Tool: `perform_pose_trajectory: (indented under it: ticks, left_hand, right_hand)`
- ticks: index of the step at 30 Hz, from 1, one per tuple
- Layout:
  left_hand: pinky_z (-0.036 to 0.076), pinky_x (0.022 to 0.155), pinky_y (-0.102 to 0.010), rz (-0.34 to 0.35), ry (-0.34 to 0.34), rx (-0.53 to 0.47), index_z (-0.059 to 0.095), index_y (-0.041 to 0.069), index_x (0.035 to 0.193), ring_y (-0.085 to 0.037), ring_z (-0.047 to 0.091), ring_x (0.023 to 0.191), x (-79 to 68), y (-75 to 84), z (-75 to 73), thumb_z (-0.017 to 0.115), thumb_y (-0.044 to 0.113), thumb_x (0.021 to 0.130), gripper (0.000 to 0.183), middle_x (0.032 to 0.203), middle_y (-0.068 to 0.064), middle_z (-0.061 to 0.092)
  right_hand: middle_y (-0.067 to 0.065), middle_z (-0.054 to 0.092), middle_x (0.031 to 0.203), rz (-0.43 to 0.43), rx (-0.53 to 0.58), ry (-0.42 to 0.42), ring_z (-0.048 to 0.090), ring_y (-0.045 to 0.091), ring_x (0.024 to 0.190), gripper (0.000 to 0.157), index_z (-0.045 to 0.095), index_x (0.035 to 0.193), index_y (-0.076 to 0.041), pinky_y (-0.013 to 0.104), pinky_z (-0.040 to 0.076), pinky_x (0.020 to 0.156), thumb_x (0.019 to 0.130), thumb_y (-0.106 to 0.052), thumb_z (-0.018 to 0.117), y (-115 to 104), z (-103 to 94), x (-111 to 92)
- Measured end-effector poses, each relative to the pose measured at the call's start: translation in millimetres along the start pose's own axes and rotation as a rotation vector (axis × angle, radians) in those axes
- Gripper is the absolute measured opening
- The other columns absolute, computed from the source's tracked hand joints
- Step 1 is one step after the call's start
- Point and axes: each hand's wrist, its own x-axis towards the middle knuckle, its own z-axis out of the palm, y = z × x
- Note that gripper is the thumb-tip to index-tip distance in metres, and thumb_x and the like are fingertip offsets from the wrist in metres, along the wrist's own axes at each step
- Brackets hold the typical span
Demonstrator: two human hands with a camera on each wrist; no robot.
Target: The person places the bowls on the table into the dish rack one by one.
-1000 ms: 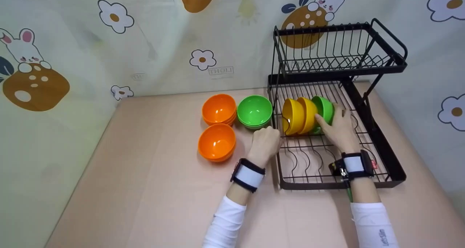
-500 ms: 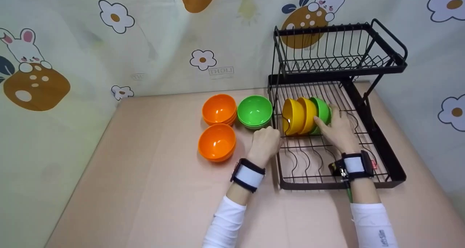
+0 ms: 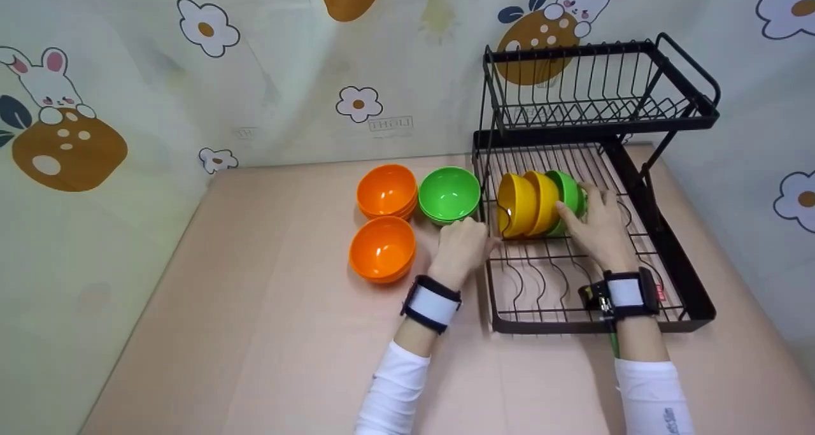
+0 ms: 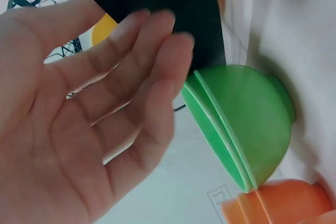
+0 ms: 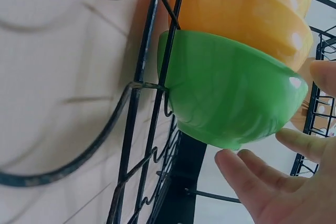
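Observation:
A green bowl stands on its side in the lower tier of the black dish rack, beside two yellow bowls. My right hand is around it with fingers spread. In the right wrist view, fingertips lie at the green bowl's base, while the thumb is off its rim. My left hand is at the rack's left edge, just in front of stacked green bowls. The left wrist view shows its fingers loosely bent, holding nothing, close to a dark panel.
Left of the green stack sit two stacks of orange bowls, one behind and one in front. The rack's upper tier overhangs the back of the lower one. A patterned cloth hangs behind the table.
The green bowl in the rack has shifted slightly left, toward the yellow bowls, and my right thumb has moved a little. My left hand has barely moved; the head view has shifted slightly.

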Motion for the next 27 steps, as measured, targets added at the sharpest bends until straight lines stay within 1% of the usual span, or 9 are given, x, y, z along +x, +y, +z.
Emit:
perform_pose_trajectory:
  ticks: [2,4,8,11,14,18,22,25,27]
  left_hand:
    - [0.064,0.067,-0.035,-0.002,0.057,0.019,0.079,0.004,0.098,-0.025,0.077,0.083,1.5,-3.1,1.5,0.072,0.036,0.107,0.034,0.093,-0.010,0.078]
    - [0.064,0.069,-0.034,0.000,0.136,0.052,0.077,0.004,0.105,-0.025,0.075,0.088,3.4,-6.2,4.2,0.073,0.032,0.107,0.028,0.098,-0.010,0.077]
    - [0.064,0.075,-0.034,0.009,0.288,0.108,0.073,0.003,0.114,-0.026,0.072,0.098,8.0,-13.3,14.5,0.075,0.021,0.102,0.022,0.106,-0.011,0.075]
    - [0.063,0.080,-0.035,0.008,0.343,0.127,0.072,0.002,0.117,-0.027,0.072,0.103,10.4,-18.3,22.6,0.077,0.013,0.097,0.023,0.109,-0.012,0.074]
    - [0.063,0.083,-0.035,0.005,0.346,0.126,0.071,0.001,0.117,-0.027,0.073,0.102,10.8,-22.0,29.8,0.077,0.008,0.095,0.024,0.108,-0.012,0.074]
    - [0.062,0.086,-0.036,0.000,0.301,0.125,0.069,0.002,0.114,-0.027,0.075,0.098,12.3,-26.1,37.1,0.076,0.007,0.094,0.022,0.103,-0.012,0.076]
    - [0.061,0.094,-0.038,-0.012,0.248,0.143,0.069,0.003,0.113,-0.027,0.076,0.095,13.4,-28.7,41.1,0.076,0.007,0.095,0.020,0.101,-0.011,0.078]
    - [0.060,0.096,-0.038,-0.017,0.248,0.170,0.070,0.005,0.111,-0.025,0.077,0.092,12.8,-29.5,42.6,0.077,0.006,0.094,0.018,0.099,-0.009,0.079]
    - [0.060,0.091,-0.035,-0.014,0.273,0.207,0.071,0.007,0.108,-0.024,0.077,0.088,12.2,-30.1,43.2,0.077,0.005,0.094,0.016,0.095,-0.006,0.079]
  right_hand:
    - [0.043,0.030,0.159,-0.021,-0.001,0.023,0.039,0.064,0.145,0.073,0.035,0.163,0.007,0.080,0.039,0.114,0.111,-0.038,0.061,-1,-0.1,0]
    - [0.042,0.031,0.159,-0.030,0.002,0.041,0.039,0.063,0.144,0.071,0.037,0.162,0.007,0.079,0.039,0.114,0.111,-0.037,0.061,-2,-0.6,0]
    - [0.039,0.034,0.157,-0.042,0.016,0.075,0.044,0.059,0.140,0.067,0.041,0.159,0.009,0.076,0.043,0.113,0.112,-0.034,0.061,-3,-0.1,0]
    - [0.037,0.037,0.155,-0.051,0.038,0.094,0.048,0.056,0.135,0.064,0.042,0.158,0.009,0.072,0.047,0.111,0.112,-0.031,0.061,-3,1.3,-1]
    - [0.036,0.039,0.153,-0.059,0.050,0.102,0.051,0.055,0.134,0.062,0.043,0.158,0.009,0.071,0.049,0.110,0.112,-0.029,0.061,-4,2.3,-1]
    - [0.037,0.040,0.150,-0.073,0.053,0.107,0.052,0.055,0.133,0.059,0.044,0.157,0.010,0.071,0.049,0.109,0.113,-0.026,0.060,-4,2.4,-1]
    - [0.037,0.041,0.150,-0.083,0.052,0.107,0.052,0.055,0.133,0.057,0.045,0.156,0.010,0.072,0.048,0.110,0.113,-0.025,0.059,-4,2.6,-1]
    - [0.037,0.042,0.149,-0.085,0.048,0.106,0.052,0.055,0.133,0.056,0.045,0.155,0.009,0.072,0.047,0.110,0.113,-0.025,0.059,-4,2.7,-1]
    - [0.038,0.042,0.150,-0.092,0.044,0.107,0.052,0.055,0.132,0.056,0.046,0.155,0.010,0.073,0.047,0.110,0.113,-0.025,0.059,-4,2.9,-1]
